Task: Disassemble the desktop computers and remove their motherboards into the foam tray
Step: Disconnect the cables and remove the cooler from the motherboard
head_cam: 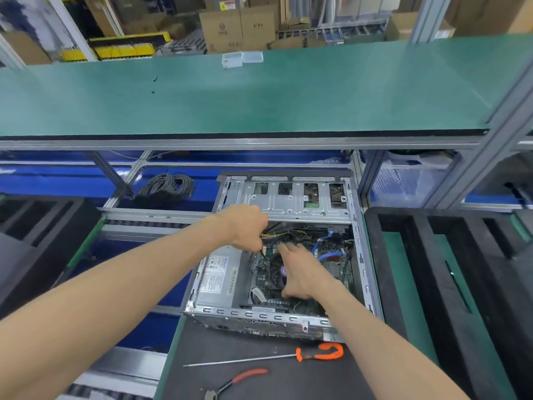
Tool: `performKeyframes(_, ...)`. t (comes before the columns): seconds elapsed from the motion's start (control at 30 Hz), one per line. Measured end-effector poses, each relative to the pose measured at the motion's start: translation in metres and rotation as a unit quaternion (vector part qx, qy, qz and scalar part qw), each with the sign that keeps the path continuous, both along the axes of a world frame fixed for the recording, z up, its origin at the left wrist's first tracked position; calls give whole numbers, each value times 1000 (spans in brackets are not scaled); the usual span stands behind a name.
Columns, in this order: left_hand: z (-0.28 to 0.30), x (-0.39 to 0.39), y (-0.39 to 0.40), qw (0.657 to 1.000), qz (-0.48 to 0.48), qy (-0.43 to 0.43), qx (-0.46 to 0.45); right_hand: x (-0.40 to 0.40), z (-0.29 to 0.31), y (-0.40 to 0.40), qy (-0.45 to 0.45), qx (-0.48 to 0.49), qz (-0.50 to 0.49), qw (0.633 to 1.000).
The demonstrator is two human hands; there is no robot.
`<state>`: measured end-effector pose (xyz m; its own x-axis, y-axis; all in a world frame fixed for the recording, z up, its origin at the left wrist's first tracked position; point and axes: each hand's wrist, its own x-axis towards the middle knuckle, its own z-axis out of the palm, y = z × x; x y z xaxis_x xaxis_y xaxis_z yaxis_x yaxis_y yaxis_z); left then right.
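1. Desktop computer case (284, 255): lay open on its side at the centre of the black work mat (259, 379). The motherboard (331, 264) was seated inside, at 3 o'clock from the grey power supply (219, 278).
2. Foam tray (450, 284): black, slotted, at 3 o'clock from the case; no board was visible in it.
3. Risk, judged: the yellow-and-black power cable bundle (284, 234) appeared still plugged in, so a skewed pull could have bent the socket pins or flexed the board. The blue data cables (324, 249) crossed the board and could have snagged on a lift. Bare fingers near the CPU fan (278, 274) risked static or a nick on the chassis edge.
4. Left hand (245, 226): fingers curled, pinching the cable bundle at the board's 11 o'clock corner.
5. Right hand (300, 272): fingers extended and apart, pressing down over the fan and board; it clasped nothing that could be seen.
6. Tools: a long screwdriver (265, 356) with an orange handle and red-handled pliers (236, 382) lay at 6 o'clock from the case, untouched.
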<state>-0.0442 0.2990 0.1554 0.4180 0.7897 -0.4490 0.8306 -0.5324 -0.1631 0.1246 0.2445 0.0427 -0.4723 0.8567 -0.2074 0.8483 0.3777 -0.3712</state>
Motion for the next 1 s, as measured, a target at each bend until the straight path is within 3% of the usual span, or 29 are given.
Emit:
performKeyframes(0.4, 7, -34, -5, 997, 66, -30, 2, 8, 2, -4, -5, 22, -32, 999)
performKeyframes(0.57, 8, -54, -18, 973, 153, -167, -43, 8, 0, -3, -9, 13, -33, 999)
performKeyframes(0.7, -5, -53, -46, 926, 203, -307, -85, 7, 0, -3, -14, 9, -35, 999)
performKeyframes(0.87, -19, -43, -77, 885, 224, -403, -60, 5, 5, -5, -10, 12, -42, 999)
performKeyframes(1.0, -31, -40, -107, 886, 182, -425, -3, 6, 5, -6, -4, 2, -43, 999)
